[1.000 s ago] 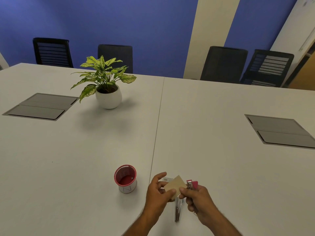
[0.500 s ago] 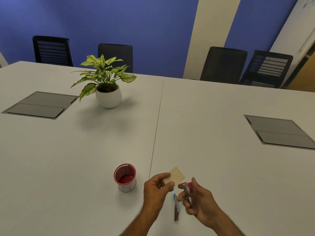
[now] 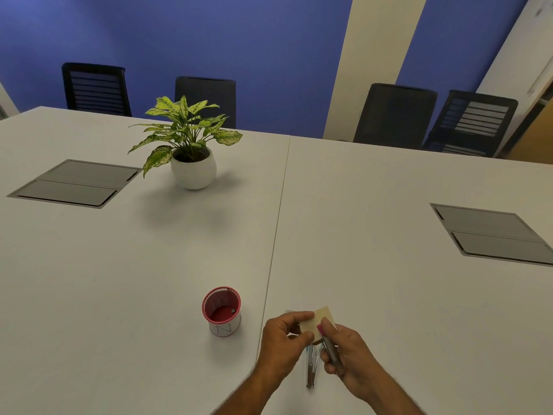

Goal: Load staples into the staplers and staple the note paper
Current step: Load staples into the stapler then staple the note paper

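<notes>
Right hand [image 3: 347, 354] curls around a pink-tipped stapler [image 3: 329, 348], holding it low over the near edge of the desk [image 3: 389, 265] with its pink nose aimed up and away, toward the note paper [image 3: 317, 320]. Left hand [image 3: 285, 336] pinches that tan square between thumb and forefinger, just left of the stapler's nose, so the paper's near right edge meets or sits at the mouth; whether it is actually between the jaws is too small to tell. The stapler's long axis runs from the right palm diagonally forward and left, so the closing squeeze belongs to the right hand while the left only has to keep the sheet steady.

Under both hands, a 2nd stapler [image 3: 311, 366] with a blue tip lies on the desk, its length pointing toward the person. Left of the hands stands a red mesh cup [image 3: 222, 310], apart from them. Farther back sit a potted plant [image 3: 191, 145] and 2 grey cable hatches.
</notes>
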